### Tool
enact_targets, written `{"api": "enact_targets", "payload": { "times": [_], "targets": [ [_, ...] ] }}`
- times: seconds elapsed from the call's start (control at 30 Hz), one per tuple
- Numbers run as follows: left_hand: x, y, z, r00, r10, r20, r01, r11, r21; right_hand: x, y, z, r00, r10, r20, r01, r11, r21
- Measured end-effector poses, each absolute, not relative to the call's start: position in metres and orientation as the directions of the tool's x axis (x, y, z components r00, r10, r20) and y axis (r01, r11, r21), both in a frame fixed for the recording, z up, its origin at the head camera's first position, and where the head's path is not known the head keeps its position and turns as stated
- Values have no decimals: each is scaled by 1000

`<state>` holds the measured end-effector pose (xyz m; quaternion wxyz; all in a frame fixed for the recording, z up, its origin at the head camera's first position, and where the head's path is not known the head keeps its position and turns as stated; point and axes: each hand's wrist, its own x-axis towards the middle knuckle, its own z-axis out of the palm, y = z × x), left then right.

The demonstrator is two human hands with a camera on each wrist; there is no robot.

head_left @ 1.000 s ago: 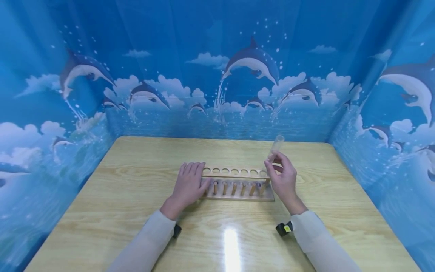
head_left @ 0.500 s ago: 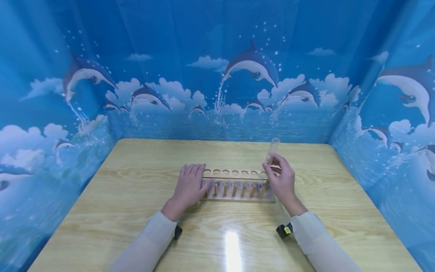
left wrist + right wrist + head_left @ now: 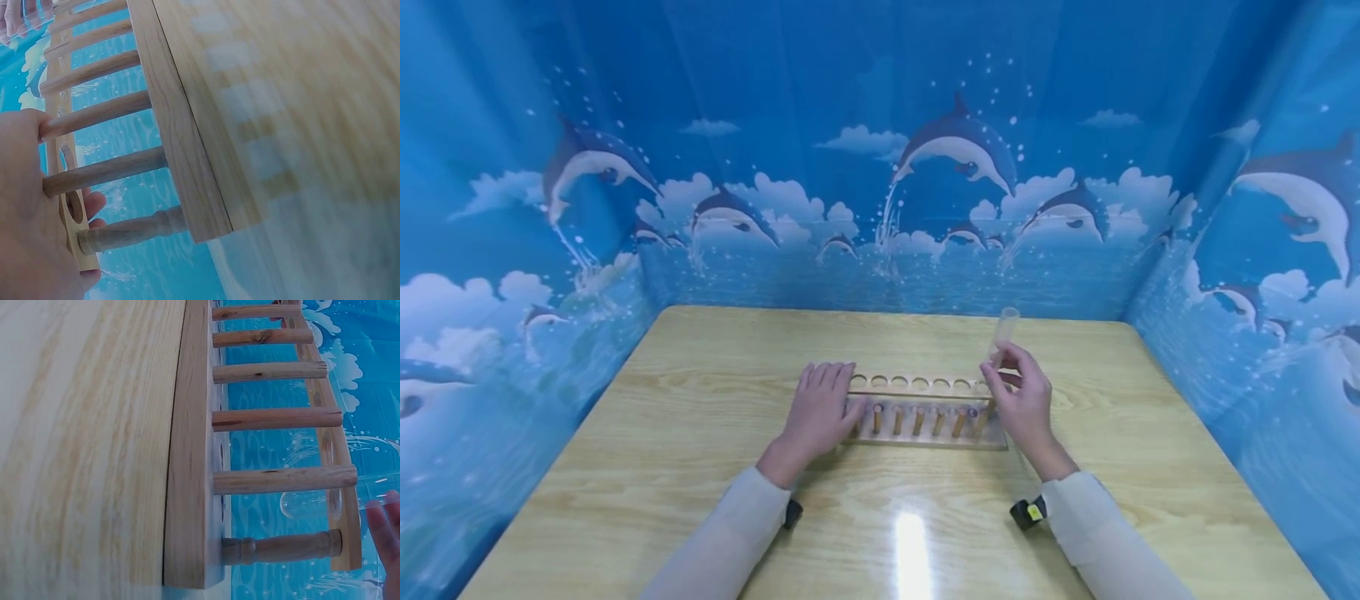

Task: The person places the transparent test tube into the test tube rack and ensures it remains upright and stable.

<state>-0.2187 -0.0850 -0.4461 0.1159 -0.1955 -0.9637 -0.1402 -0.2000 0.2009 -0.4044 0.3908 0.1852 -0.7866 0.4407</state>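
Note:
A wooden test tube rack stands on the table, with a row of holes in its top rail and several upright pegs. My left hand grips the rack's left end; in the left wrist view its fingers show behind the top rail. Between thumb and fingers, my right hand pinches a clear test tube at the rack's right end. Its open mouth points up and it leans slightly. In the right wrist view the tube's rounded bottom shows below the top rail, through the end hole.
The light wood-grain table extends around the rack, with a bright reflection near its front. A blue dolphin-print curtain encloses the back and both sides.
My right hand has shifted slightly left and the tube with it, its mouth now a little lower and nearer the rack's end hole. My left hand keeps its grip on the rack.

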Motion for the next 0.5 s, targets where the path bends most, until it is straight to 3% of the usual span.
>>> {"api": "enact_targets", "payload": {
  "times": [0.5],
  "targets": [
    [-218,-84,-445,-900,343,269,401,893,203,-200,202,-411,-651,65,756,-614,540,-575]
  ]
}}
